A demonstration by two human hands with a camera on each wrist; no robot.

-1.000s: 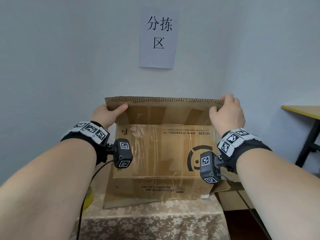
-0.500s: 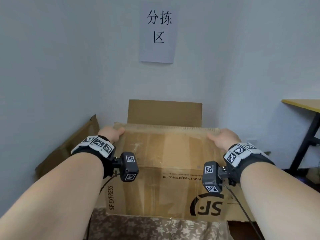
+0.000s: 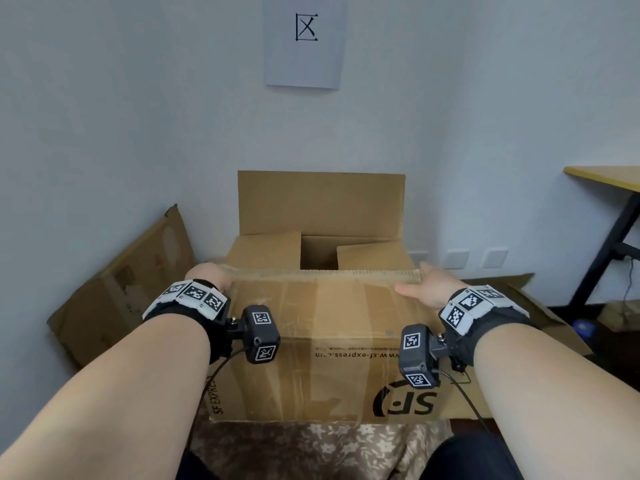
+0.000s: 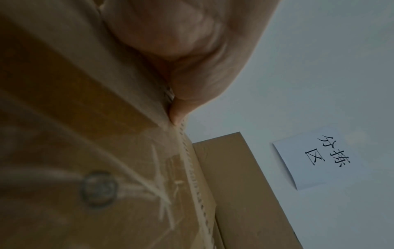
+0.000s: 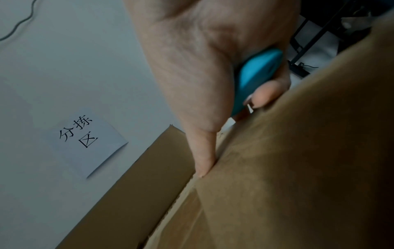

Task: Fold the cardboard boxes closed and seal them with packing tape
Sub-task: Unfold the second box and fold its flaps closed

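Two flattened cartons (image 3: 114,289) flanking box (image 3: 322,341)

We see a matt brown cardboard box (image 3: 322,341) under glossy clear tape (image 3: 294,306), on a flower-patterned cloth (image 3: 311,448); the wall sign (image 3: 304,39) is paper.

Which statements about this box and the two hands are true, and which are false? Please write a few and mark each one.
1. The far flap of the cardboard box stands upright. True.
2. The side flaps stick straight up. False: they lie folded inward over the opening.
3. The right hand has a blue object tucked in its fingers. True, as the right wrist view shows.
4. The left hand holds a roll of tape. False: it grips the edge of the near flap.
5. The paper sign on the wall is yellow. False: it is white with black characters.
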